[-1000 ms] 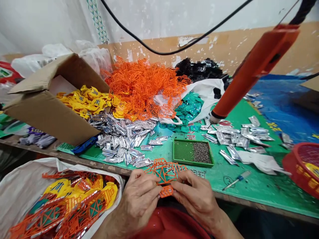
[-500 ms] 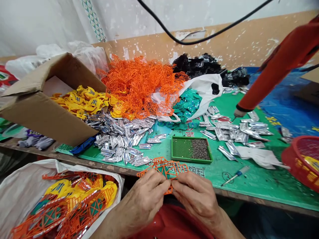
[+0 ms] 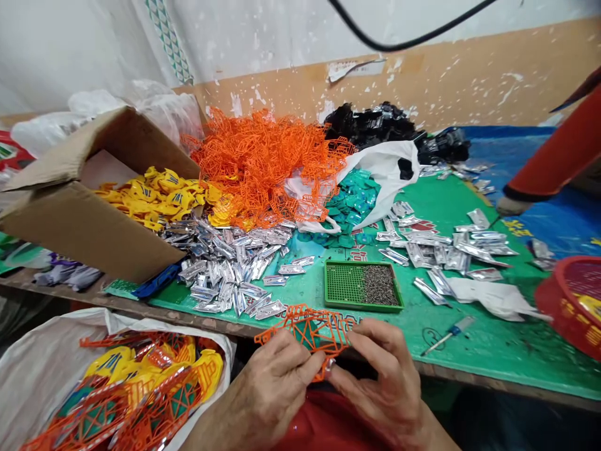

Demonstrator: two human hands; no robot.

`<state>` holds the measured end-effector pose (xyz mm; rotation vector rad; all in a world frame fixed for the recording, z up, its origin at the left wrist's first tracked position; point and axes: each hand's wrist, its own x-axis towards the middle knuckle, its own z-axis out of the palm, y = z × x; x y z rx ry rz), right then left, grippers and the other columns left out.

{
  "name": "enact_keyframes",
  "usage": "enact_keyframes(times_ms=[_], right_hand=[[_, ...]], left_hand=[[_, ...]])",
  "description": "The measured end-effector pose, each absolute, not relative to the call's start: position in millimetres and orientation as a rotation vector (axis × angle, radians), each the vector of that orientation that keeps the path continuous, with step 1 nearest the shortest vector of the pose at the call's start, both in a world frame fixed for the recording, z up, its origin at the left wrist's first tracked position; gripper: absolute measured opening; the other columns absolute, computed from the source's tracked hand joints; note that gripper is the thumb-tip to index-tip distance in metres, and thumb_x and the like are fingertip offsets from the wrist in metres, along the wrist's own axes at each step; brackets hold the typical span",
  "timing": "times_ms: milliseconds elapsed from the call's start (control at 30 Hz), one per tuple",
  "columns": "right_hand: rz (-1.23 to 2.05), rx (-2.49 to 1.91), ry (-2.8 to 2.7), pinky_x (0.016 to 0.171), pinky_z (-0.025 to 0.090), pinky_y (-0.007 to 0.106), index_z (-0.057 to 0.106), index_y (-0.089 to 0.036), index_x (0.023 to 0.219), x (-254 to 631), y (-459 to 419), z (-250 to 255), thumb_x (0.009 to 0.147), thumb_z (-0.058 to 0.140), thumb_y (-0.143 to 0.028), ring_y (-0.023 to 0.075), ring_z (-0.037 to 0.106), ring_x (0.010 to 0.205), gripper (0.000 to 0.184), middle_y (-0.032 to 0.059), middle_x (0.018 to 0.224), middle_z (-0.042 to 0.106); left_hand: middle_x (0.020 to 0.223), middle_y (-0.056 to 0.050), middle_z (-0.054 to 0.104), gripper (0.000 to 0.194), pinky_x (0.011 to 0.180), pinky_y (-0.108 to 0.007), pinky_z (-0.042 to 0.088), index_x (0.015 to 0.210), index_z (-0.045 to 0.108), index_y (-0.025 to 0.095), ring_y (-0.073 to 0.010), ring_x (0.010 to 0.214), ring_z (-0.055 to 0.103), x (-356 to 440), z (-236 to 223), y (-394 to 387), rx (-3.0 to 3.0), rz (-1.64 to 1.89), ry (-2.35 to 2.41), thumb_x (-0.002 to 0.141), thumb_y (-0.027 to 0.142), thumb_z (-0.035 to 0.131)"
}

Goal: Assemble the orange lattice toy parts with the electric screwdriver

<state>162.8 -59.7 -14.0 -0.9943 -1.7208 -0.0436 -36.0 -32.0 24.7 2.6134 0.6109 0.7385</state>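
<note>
The person's left hand grips an orange plastic lattice frame at the near edge of the green-covered worktop; the right hand curls at its right side, hold unclear. Beyond sits a green rectangular gridded tray.

Chipped wht/tan wall bhd grn tbl

Upper centre-right: black cable, sagging. Torn paper on wall below it. Upper left: patterned strip; translucent plastic bags. Right: blue sheet.
</note>
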Motion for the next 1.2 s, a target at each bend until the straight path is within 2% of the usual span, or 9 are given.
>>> enact_keyframes(times_ms=[300, 400, 500, 600, 667, 733, 833, 933, 1200], right_hand=[[0.361, -1.100, -1.684, 0.059, 0.053, 0.027, 0.051, -0.019, 0.119, 163.5, -50.1, -5.6, 0.078, 0.072, -0.038, 0.0169, 0.057, 0.080, 0.050, 0.0084, 0.104, 0.052], [0.347, -1.188, -1.539, 0.058, 0.052, 0.028, 0.055, -0.023, 0.116, 189.8, -38.3, 5.2, 0.079, 0.071, -0.041, 0.0145, 0.056, 0.074, 0.045, 0.0075, 0.107, 0.053], [-0.031, -1.312, -1.149, 0.061, 0.051, 0.031, 0.060, -0.026, 0.114, 238.9, -17.0, 23.6, 0.076, 0.075, -0.036, 0.0151, 0.056, 0.074, 0.042, 0.0057, 0.104, 0.054], [-0.328, -1.473, -0.915, 0.066, 0.051, 0.040, 0.062, -0.022, 0.119, 289.1, 13.9, 50.7, 0.060, 0.085, -0.042, 0.0239, 0.061, 0.088, 0.066, 0.0134, 0.119, 0.052], [-0.256, -1.495, -0.895, 0.073, 0.050, 0.042, 0.058, -0.020, 0.127, 310.6, 38.2, 69.9, 0.054, 0.088, -0.036, 0.0304, 0.058, 0.106, 0.080, 0.0201, 0.134, 0.045], [0.012, -1.383, -0.942, 0.083, 0.047, 0.041, 0.057, -0.025, 0.126, 318.8, 63.6, 86.1, 0.059, 0.084, -0.032, 0.0296, 0.050, 0.120, 0.073, 0.0158, 0.137, 0.048], [0.433, -1.167, -1.035, 0.084, 0.044, 0.040, 0.063, -0.019, 0.111, 312.0, 97.4, 101.7, 0.061, 0.079, -0.027, 0.0253, 0.058, 0.109, 0.053, 0.0079, 0.110, 0.064], [0.632, -1.109, -1.060, 0.075, 0.048, 0.038, 0.065, -0.015, 0.093, 295.3, 116.8, 109.0, 0.055, 0.081, -0.024, 0.0184, 0.065, 0.081, 0.042, 0.0009, 0.082, 0.065], [0.695, -0.954, -0.952, 0.054, 0.047, 0.028, 0.064, -0.018, 0.093, 232.9, 104.8, 94.6, 0.051, 0.079, -0.017, 0.0122, 0.057, 0.056, 0.044, -0.0044, 0.065, 0.061]], left_hand=[[0.070, -0.001, 0.062, 0.021, 0.062, -0.021, 0.044, 0.076, 0.074, 0.020, -0.0134, 0.067, 0.055, -28.8, 39.4, -26.2, 1.849, 0.545, 0.853, 0.086, 0.016, 0.056], [0.069, -0.001, 0.063, 0.016, 0.063, -0.023, 0.043, 0.075, 0.076, 0.019, -0.0145, 0.068, 0.054, -26.4, 29.6, -21.2, 1.323, 0.566, 0.957, 0.082, 0.024, 0.063], [0.071, -0.002, 0.066, 0.015, 0.063, -0.021, 0.041, 0.081, 0.077, 0.016, -0.0122, 0.065, 0.053, -25.0, 17.3, -15.5, 0.838, 0.618, 0.963, 0.076, 0.028, 0.071], [0.077, -0.004, 0.069, 0.023, 0.063, -0.018, 0.041, 0.088, 0.077, 0.014, -0.0099, 0.065, 0.053, -22.4, 12.4, -10.0, 0.639, 0.674, 0.913, 0.070, 0.027, 0.077], [0.077, -0.004, 0.070, 0.024, 0.061, -0.017, 0.041, 0.088, 0.077, 0.012, -0.0085, 0.062, 0.053, -20.3, 13.1, -7.9, 0.602, 0.692, 0.891, 0.067, 0.025, 0.079], [0.073, -0.004, 0.069, 0.022, 0.059, -0.016, 0.041, 0.084, 0.077, 0.011, -0.0075, 0.059, 0.052, -18.6, 15.0, -7.3, 0.573, 0.704, 0.871, 0.066, 0.024, 0.080], [0.073, -0.004, 0.070, 0.023, 0.063, -0.016, 0.044, 0.086, 0.077, 0.011, -0.0082, 0.062, 0.056, -17.0, 17.1, -7.6, 0.544, 0.717, 0.855, 0.065, 0.020, 0.079], [0.075, -0.005, 0.071, 0.025, 0.062, -0.016, 0.044, 0.088, 0.077, 0.011, -0.0083, 0.063, 0.058, -15.6, 16.3, -7.1, 0.533, 0.710, 0.838, 0.064, 0.019, 0.080], [0.073, -0.002, 0.069, 0.024, 0.059, -0.017, 0.042, 0.088, 0.077, 0.014, -0.0080, 0.059, 0.054, -13.3, 13.2, -5.9, 0.547, 0.738, 0.888, 0.067, 0.023, 0.078]])
